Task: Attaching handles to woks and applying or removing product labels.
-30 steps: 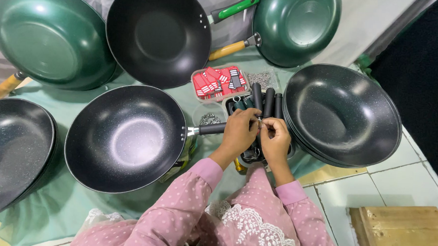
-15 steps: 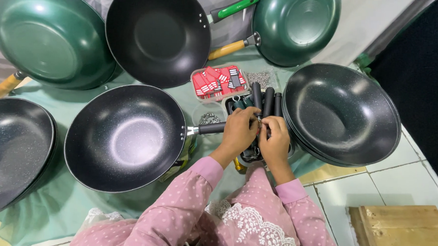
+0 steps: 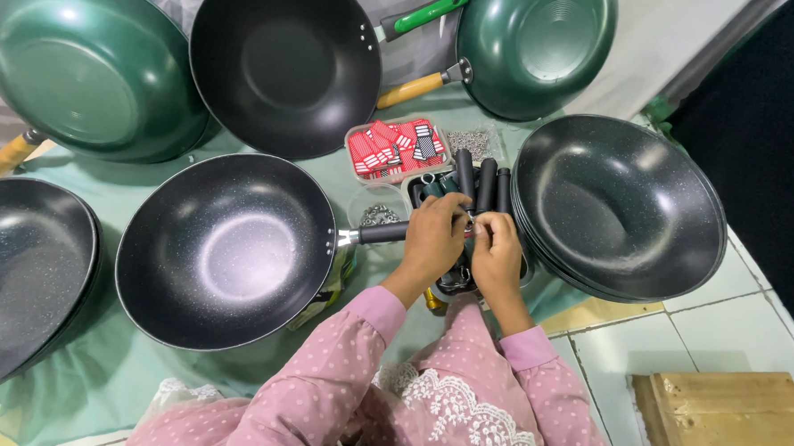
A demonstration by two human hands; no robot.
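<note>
A black speckled wok point(image 3: 226, 247) lies in front of me on a green cloth, its black handle point(image 3: 383, 233) pointing right. My left hand point(image 3: 434, 242) is closed around the far end of that handle. My right hand point(image 3: 497, 254) sits right beside it, fingers pinched on a small shiny metal piece point(image 3: 469, 218) at the handle's tip. Both hands hover over a tray of loose black handles point(image 3: 484, 178). What lies under my palms is hidden.
A stack of black woks point(image 3: 621, 206) stands at the right and another black wok point(image 3: 20, 278) at the left. Green woks point(image 3: 82, 67) point(image 3: 534, 46) and a black wok point(image 3: 283, 62) lean at the back. There is a box of red packets point(image 3: 391, 147), small tubs of screws point(image 3: 472, 142), and a wooden crate point(image 3: 727, 425).
My hands stay at the handle's end; the fingers have shifted only slightly. The wok has not moved.
</note>
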